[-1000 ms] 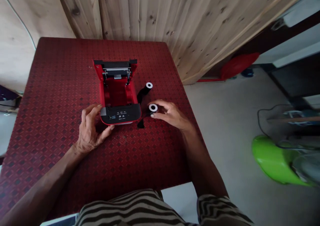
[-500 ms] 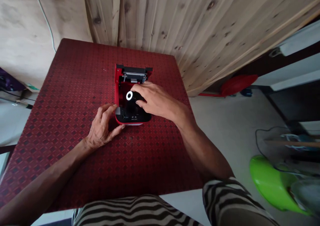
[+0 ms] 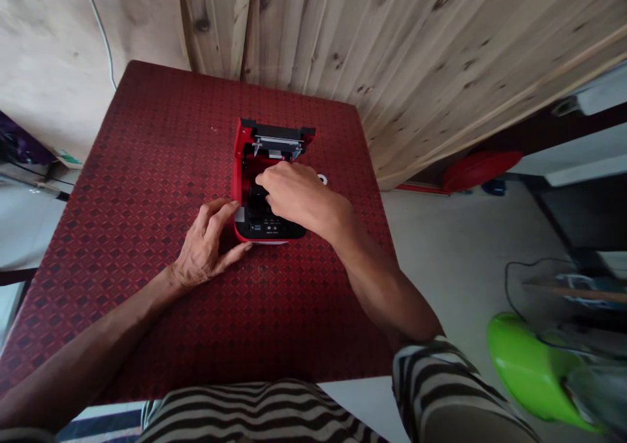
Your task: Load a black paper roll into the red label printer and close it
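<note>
The right grip (image 3: 263, 191) is reaching over the black roll (image 3: 257, 193), its hold partly hidden; the roll is lying left-right inside the red printer (image 3: 238, 185). The left grip (image 3: 234, 224) is spread, steadying the printer's near-left corner.

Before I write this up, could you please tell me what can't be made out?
All in the head view:
Black roll in the red device: mostly covered by the right hand.
White ring: whatever adjoins it, behind that hand.
Panel lettering: too small to read.
Greyish object, far right: blurred, cut off by the edge.
</note>
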Motion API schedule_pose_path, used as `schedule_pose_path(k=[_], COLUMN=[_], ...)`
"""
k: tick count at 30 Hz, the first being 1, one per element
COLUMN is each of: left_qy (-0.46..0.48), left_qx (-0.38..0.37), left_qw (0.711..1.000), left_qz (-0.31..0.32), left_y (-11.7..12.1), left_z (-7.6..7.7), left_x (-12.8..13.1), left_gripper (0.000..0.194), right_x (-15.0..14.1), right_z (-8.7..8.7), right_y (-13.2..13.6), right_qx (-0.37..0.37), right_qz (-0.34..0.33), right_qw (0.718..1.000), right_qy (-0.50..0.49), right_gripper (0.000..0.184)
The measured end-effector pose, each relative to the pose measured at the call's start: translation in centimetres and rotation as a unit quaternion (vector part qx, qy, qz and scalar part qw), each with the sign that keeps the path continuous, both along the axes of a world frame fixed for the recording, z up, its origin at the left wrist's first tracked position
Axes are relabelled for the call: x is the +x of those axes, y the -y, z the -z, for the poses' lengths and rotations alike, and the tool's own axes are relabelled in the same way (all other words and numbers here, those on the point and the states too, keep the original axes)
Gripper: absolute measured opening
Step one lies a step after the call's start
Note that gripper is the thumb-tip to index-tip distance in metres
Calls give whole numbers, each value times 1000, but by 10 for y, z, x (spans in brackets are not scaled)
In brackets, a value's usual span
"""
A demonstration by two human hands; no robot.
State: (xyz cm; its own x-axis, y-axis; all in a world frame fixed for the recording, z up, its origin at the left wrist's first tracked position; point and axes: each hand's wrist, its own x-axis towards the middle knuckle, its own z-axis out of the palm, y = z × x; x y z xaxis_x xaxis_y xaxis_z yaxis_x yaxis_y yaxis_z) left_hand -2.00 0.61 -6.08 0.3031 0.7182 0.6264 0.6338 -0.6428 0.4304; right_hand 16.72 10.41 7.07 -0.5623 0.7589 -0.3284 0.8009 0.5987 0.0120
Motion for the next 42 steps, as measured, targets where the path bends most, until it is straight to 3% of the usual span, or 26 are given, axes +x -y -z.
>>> schedule_pose_path(k=[9, 17, 42], left_qy=[-5, -4, -7], left_qx=[0, -16, 11], left_qw=[1000, 1000, 1000], left_qz=[17, 5, -15], left_y=[-2, -2, -1], left_z=[-2, -6, -7], left_x=[-3, -10, -4], left_gripper=[77, 78, 80], right_x=[5, 3, 6], right_z=[8, 13, 19], right_y=[-7, -4, -9], right_qx=[-30, -4, 13], right_qz=[22, 53, 52], right_qw=[999, 996, 995], right_qy=[-16, -68, -89], right_gripper=[36, 33, 35])
